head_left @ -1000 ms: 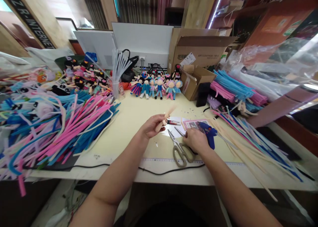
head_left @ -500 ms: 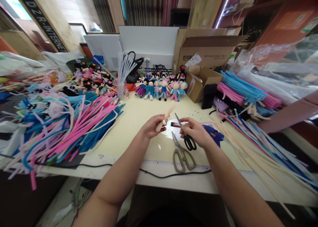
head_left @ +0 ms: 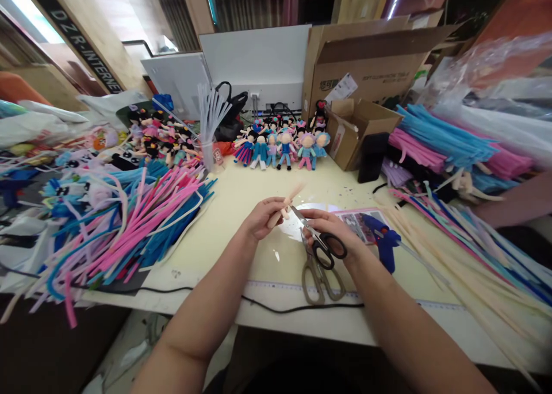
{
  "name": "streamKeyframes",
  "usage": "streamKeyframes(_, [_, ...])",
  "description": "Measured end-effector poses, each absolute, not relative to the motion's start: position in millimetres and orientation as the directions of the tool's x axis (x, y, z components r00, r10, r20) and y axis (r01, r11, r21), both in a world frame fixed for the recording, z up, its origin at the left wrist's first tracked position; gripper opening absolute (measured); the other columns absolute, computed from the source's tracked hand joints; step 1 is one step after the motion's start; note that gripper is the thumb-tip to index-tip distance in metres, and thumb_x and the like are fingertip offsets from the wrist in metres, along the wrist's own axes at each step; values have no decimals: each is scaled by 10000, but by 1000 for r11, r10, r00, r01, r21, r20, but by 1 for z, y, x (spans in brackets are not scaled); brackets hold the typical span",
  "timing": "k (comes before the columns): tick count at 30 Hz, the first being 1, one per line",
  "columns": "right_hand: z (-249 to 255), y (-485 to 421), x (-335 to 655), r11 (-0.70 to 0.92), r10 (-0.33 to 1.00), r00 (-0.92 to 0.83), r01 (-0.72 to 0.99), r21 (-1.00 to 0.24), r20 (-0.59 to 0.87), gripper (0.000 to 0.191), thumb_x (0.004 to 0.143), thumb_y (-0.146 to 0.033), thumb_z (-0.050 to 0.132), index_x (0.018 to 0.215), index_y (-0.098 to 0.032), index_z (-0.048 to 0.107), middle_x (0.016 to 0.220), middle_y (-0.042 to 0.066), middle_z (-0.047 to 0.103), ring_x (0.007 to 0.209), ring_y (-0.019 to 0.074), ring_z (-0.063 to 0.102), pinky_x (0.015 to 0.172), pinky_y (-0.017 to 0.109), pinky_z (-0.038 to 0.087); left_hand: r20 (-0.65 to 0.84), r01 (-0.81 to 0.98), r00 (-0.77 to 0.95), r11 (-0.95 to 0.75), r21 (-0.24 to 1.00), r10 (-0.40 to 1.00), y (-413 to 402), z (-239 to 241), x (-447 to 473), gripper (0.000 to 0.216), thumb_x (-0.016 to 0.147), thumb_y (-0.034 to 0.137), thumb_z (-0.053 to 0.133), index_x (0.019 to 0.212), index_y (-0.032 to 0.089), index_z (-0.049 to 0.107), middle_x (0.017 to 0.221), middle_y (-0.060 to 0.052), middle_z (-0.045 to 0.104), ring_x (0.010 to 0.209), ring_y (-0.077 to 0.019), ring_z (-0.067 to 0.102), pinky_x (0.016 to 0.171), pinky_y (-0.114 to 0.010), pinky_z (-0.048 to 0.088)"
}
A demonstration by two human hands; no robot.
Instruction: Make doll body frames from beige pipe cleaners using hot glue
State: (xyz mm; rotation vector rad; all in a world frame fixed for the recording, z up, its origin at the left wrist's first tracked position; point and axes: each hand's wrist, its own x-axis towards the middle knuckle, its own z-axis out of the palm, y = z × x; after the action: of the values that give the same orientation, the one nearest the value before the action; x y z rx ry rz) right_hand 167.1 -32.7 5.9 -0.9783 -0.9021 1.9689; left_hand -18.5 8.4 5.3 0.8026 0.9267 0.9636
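Observation:
Between the fingers of my left hand point(head_left: 264, 217) is a small cream piece of fuzzy pipe cleaner point(head_left: 286, 205), with one end sticking up past the fingertips. My right hand point(head_left: 330, 231) grips black-handled scissors point(head_left: 317, 233) around the blade and pivot part; their loops hang free toward me. The blade tips point at the cream piece and look close to it; whether they touch, I cannot tell. Under my right hand lies a second pair of scissors point(head_left: 318, 279) with olive-grey loops, its blades partly hidden. A blue glue gun point(head_left: 383, 238) rests right of my right wrist.
Pipe cleaners in many colours point(head_left: 155, 210) are heaped at the left, more bundles point(head_left: 448, 135) at the right. Several small dolls point(head_left: 284, 146) stand at the back beside an open cardboard box point(head_left: 366, 129). A black cable point(head_left: 280, 310) and a ruler strip run along the front edge.
The scissors in my right hand have swung leftward, bringing their tips near the cream piece. My left hand stays almost in place. The whole view has shifted slightly.

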Motion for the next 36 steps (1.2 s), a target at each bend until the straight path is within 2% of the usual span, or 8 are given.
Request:
streamKeyframes(8, [12, -35, 171, -464, 843, -447, -325, -824, -298, 378, 635, -246, 676, 1001, -168, 618, 586, -6, 605, 451, 94, 542, 478, 223, 448, -294, -321, 245, 363, 874, 924, 7, 10, -18, 228, 556, 200, 682, 765, 122, 633, 592, 11, 564, 506, -73, 501, 469, -194, 394])
streamKeyframes(21, [14, -38, 169, -439, 855, -440, -332, -835, -275, 313, 656, -253, 658, 964, -199, 653, 571, -10, 590, 456, 91, 520, 468, 215, 423, -314, -357, 356, 439, 825, 880, 9, 7, -20, 229, 606, 187, 657, 828, 137, 623, 633, 35, 526, 517, -47, 468, 534, -199, 433])
streamKeyframes(36, [11, -38, 167, -449, 864, -393, -318, -835, -315, 420, 627, -237, 660, 1037, -163, 611, 534, -20, 597, 423, 92, 526, 446, 219, 445, -302, -311, 230, 364, 878, 925, 7, 10, -17, 208, 563, 189, 664, 761, 129, 642, 611, 9, 575, 522, -78, 509, 486, -204, 402])
